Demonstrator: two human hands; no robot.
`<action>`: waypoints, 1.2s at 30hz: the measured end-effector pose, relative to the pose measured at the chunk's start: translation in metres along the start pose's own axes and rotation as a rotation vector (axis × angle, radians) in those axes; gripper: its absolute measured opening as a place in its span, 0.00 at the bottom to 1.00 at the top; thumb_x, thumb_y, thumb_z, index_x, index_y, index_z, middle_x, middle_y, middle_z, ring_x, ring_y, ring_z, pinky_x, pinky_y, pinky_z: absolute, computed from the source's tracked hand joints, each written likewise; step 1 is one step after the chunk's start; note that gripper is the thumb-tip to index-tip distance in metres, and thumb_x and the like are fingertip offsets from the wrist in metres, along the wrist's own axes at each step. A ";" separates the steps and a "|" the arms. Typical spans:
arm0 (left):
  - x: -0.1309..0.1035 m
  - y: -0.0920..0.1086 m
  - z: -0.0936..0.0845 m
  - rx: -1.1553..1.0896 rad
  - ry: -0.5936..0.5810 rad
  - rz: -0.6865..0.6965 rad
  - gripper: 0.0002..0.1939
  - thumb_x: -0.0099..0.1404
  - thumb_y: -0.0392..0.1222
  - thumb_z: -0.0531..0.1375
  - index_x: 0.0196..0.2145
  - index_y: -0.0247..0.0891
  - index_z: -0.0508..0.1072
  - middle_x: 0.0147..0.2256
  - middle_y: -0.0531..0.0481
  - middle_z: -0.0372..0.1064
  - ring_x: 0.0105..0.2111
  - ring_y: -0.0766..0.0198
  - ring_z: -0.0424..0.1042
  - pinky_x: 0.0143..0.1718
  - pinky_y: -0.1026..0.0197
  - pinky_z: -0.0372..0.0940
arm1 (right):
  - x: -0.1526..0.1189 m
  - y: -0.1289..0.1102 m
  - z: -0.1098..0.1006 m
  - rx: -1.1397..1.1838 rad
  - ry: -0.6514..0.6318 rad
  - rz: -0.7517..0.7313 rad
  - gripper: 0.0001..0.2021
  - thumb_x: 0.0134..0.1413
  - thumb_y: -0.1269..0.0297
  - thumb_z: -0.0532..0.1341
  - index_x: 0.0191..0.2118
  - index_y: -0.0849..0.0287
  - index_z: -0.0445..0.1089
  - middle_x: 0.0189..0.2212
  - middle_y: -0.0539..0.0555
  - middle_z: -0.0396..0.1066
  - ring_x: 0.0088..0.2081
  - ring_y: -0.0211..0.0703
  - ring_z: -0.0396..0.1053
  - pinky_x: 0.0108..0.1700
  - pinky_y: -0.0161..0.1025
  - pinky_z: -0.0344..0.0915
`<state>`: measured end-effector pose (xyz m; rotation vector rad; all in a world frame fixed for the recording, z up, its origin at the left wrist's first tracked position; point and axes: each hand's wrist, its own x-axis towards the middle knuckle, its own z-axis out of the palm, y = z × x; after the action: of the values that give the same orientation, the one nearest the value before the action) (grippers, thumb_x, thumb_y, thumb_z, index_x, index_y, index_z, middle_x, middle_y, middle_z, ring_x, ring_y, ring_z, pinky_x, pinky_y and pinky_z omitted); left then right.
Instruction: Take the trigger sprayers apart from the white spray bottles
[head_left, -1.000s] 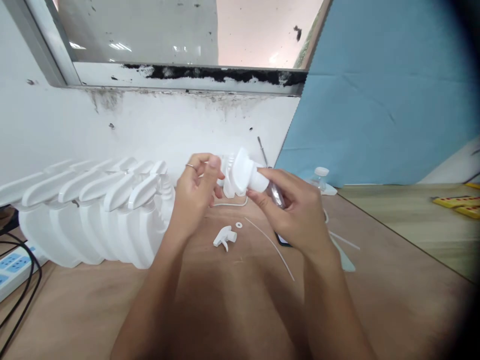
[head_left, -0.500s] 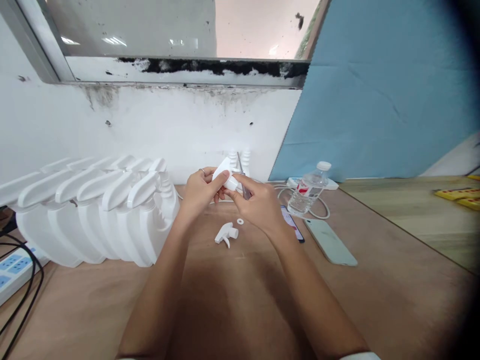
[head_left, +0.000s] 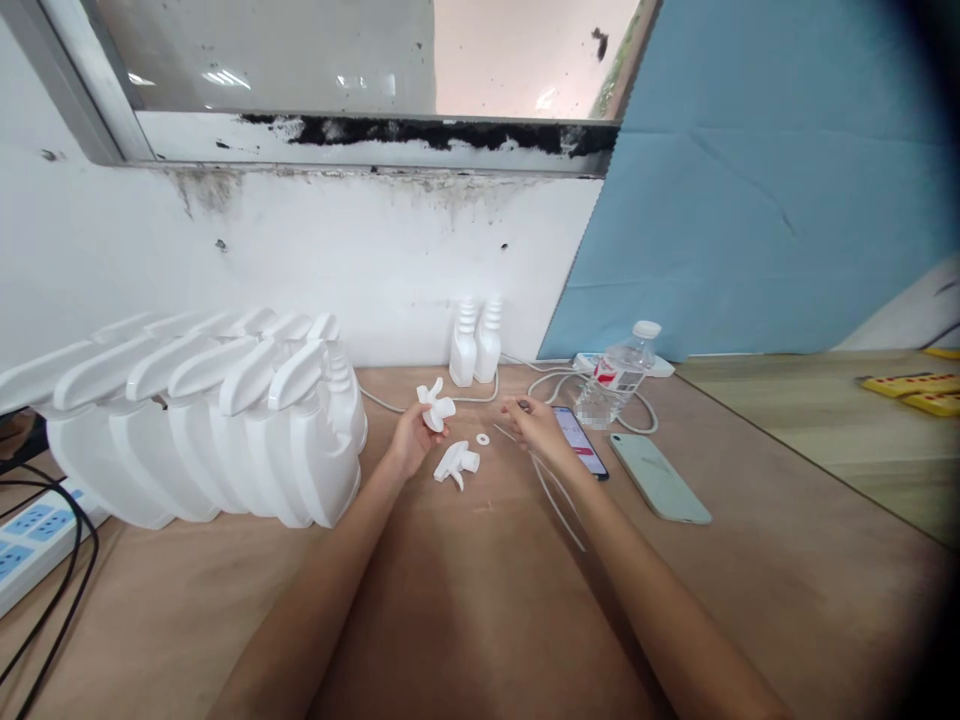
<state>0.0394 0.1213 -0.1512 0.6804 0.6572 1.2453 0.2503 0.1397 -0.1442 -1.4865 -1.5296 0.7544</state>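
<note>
Your left hand [head_left: 412, 437] is closed on a white spray head [head_left: 439, 409] – glossy moulded plastic, prongs up, round collar facing right, held just above the tabletop [head_left: 450, 610]. Your right hand [head_left: 534, 424] is curled, fingertips drawn together. Something small and dark shows at them; can't tell what it is or how firmly it's gripped.

Second spray head [head_left: 456, 463], same white plastic, lies on its side just below the left hand, hooked trigger toward you. Flat white ring [head_left: 482, 439] beside it, round hole in the middle. Thin flexible tubes [head_left: 560, 510], pale and gently bowed, run out below your right wrist.

To your left: a row of smooth white bottles [head_left: 202, 430], curved sides, packed tight. That row is the hard limit on left-hand travel. Two ribbed-neck white bottles [head_left: 475, 345] stand upright by the wall [head_left: 337, 260], behind the work. Right side is tighter: lit phone [head_left: 582, 442] next to your right forearm, then a flat pale-green phone [head_left: 660, 478], with a ridged clear water bottle [head_left: 618, 378] behind them.

Open room is the gap between your hands, plus the matte brown stretch between your forearms – it runs toward you to the bottom of view. Tabletop's right edge cuts diagonally, well apart from both hands.
</note>
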 end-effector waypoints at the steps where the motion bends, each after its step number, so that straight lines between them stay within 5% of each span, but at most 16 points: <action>1: 0.001 -0.005 -0.004 -0.020 -0.005 -0.017 0.11 0.55 0.42 0.59 0.34 0.32 0.67 0.27 0.47 0.70 0.21 0.68 0.67 0.21 0.66 0.59 | 0.001 0.003 0.002 0.008 0.002 -0.014 0.23 0.54 0.44 0.51 0.33 0.61 0.68 0.13 0.47 0.61 0.15 0.38 0.58 0.20 0.35 0.56; 7: 0.004 -0.016 -0.017 -0.082 -0.017 -0.008 0.11 0.52 0.43 0.61 0.30 0.36 0.64 0.26 0.52 0.66 0.20 0.69 0.64 0.23 0.64 0.60 | 0.001 0.005 0.004 -0.040 0.115 -0.210 0.24 0.55 0.46 0.53 0.48 0.60 0.67 0.38 0.58 0.73 0.36 0.47 0.70 0.40 0.43 0.65; 10: 0.008 -0.017 -0.019 -0.096 -0.017 -0.014 0.13 0.52 0.46 0.63 0.28 0.36 0.63 0.26 0.53 0.66 0.20 0.70 0.63 0.22 0.64 0.59 | -0.007 -0.004 0.005 0.005 0.193 -0.295 0.24 0.59 0.47 0.51 0.52 0.60 0.65 0.33 0.56 0.73 0.33 0.44 0.70 0.41 0.43 0.65; 13: 0.013 -0.019 -0.022 -0.087 -0.006 -0.026 0.14 0.51 0.46 0.64 0.28 0.36 0.64 0.25 0.54 0.66 0.18 0.71 0.62 0.21 0.65 0.58 | -0.025 -0.019 0.016 0.231 0.135 -0.283 0.24 0.61 0.48 0.50 0.52 0.61 0.65 0.26 0.51 0.70 0.27 0.40 0.69 0.36 0.40 0.66; 18: 0.018 -0.019 -0.025 -0.032 0.037 -0.018 0.13 0.49 0.42 0.66 0.25 0.34 0.65 0.21 0.55 0.65 0.18 0.72 0.64 0.19 0.68 0.58 | -0.067 -0.024 0.042 0.451 0.078 -0.287 0.17 0.61 0.53 0.53 0.44 0.60 0.71 0.31 0.55 0.73 0.29 0.41 0.71 0.35 0.40 0.70; 26: 0.008 -0.020 -0.017 0.096 0.168 0.083 0.16 0.49 0.47 0.66 0.25 0.35 0.63 0.18 0.55 0.65 0.14 0.71 0.63 0.16 0.67 0.57 | -0.098 -0.007 0.055 0.144 0.158 -0.636 0.04 0.55 0.67 0.58 0.37 0.55 0.69 0.32 0.54 0.71 0.37 0.44 0.70 0.41 0.42 0.68; 31: 0.009 -0.026 -0.019 0.221 0.282 0.173 0.18 0.48 0.49 0.67 0.26 0.37 0.63 0.16 0.58 0.63 0.12 0.70 0.62 0.14 0.68 0.54 | -0.098 -0.010 0.052 0.011 0.021 -0.689 0.09 0.53 0.71 0.58 0.40 0.55 0.67 0.33 0.53 0.72 0.33 0.42 0.70 0.38 0.40 0.67; 36: 0.012 -0.027 -0.025 0.357 0.379 0.231 0.15 0.49 0.43 0.67 0.28 0.36 0.65 0.14 0.60 0.61 0.11 0.73 0.59 0.13 0.70 0.49 | -0.097 -0.005 0.056 0.003 -0.082 -0.584 0.07 0.54 0.69 0.58 0.39 0.55 0.68 0.32 0.52 0.73 0.29 0.40 0.70 0.34 0.38 0.67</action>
<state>0.0389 0.1303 -0.1889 0.8388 1.1586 1.5051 0.1923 0.0511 -0.1814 -0.9309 -1.8948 0.4679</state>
